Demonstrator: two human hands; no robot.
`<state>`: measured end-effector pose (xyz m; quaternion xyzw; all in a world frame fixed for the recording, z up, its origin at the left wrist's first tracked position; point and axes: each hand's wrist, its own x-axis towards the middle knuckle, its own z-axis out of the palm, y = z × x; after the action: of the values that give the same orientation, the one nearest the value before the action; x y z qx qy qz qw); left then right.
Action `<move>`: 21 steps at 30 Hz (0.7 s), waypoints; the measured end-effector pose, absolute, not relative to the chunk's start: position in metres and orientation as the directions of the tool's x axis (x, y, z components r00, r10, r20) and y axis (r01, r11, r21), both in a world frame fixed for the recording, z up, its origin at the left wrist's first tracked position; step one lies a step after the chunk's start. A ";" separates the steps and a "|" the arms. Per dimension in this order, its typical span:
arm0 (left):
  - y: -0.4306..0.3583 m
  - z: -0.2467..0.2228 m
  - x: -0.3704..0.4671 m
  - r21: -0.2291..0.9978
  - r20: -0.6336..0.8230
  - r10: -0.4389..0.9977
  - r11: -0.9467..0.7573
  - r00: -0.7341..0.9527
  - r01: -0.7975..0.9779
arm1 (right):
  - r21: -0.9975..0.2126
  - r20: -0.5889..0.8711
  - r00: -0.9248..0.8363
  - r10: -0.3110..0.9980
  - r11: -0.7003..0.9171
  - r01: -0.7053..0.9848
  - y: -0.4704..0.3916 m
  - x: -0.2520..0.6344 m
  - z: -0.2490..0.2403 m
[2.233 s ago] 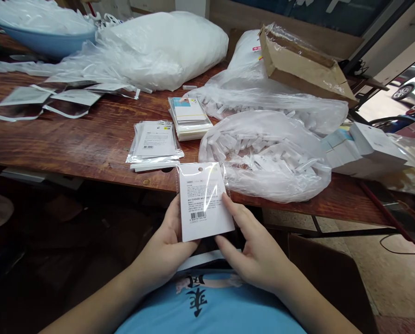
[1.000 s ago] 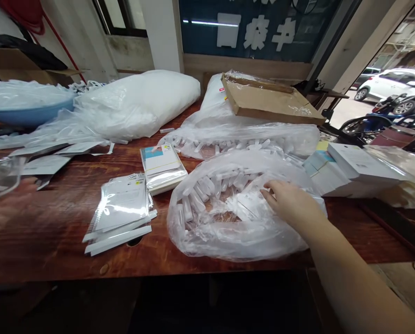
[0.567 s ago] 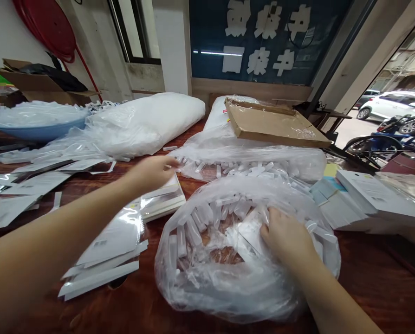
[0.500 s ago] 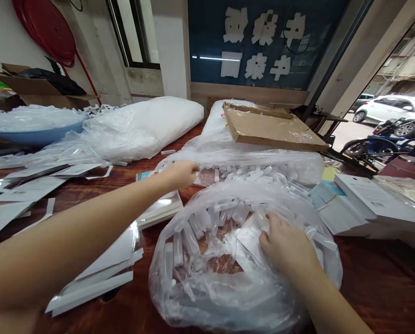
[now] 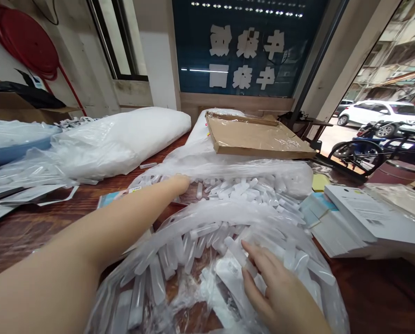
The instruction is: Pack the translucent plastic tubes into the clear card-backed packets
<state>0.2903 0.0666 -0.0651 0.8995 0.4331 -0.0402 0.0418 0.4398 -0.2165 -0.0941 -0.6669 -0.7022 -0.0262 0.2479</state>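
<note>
In the near open plastic bag (image 5: 207,215) lie several long, translucent plastic pieces (image 5: 157,278), with crumpled film and white sheets among them. My right hand (image 5: 277,283) is over the bag, its thumb and forefinger closed on one such frosted plastic strip (image 5: 240,255). My left hand (image 5: 180,184) stretches forward to the edge of a second bag (image 5: 228,169) holding small translucent pieces (image 5: 242,188). Its fingers point away and are hidden, so its grip does not show. A blue-and-white packet (image 5: 112,198) lies beside the left forearm.
A shallow cardboard tray (image 5: 249,137) rests on the far bag. Stacked white printed boxes (image 5: 371,215) stand at right. Large stuffed white bags (image 5: 131,139) and a blue basin (image 5: 17,150) sit at left, near flat white sheets (image 5: 5,206) on the wooden table.
My right hand has a plastic strip between its fingers, where none showed before. My left hand has moved slightly, still at the far bag's edge. The camera view has shifted closer to the near bag.
</note>
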 end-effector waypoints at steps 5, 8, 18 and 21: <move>0.061 -0.068 0.285 -0.036 -0.074 0.684 -0.729 0.726 0.683 | -0.348 0.381 -0.023 0.924 0.166 0.923 -0.218 0.437 -0.089; 0.060 -0.075 0.290 -0.089 -0.101 0.584 -0.811 0.805 0.578 | -0.351 0.374 -0.043 0.926 0.184 0.918 -0.218 0.436 -0.082; 0.058 -0.082 0.303 -0.172 -0.104 0.503 -0.859 0.858 0.483 | -0.369 0.394 -0.045 0.918 0.203 0.907 -0.215 0.435 -0.080; 0.058 -0.071 0.302 -0.187 -0.102 0.492 -0.863 0.864 0.469 | -0.457 0.354 -0.002 0.935 0.175 0.872 -0.216 0.436 -0.080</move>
<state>0.3021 0.0580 -0.0712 0.9624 0.2498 -0.0731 -0.0781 0.4359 -0.2160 -0.0802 -0.6403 -0.7058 0.0528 0.2986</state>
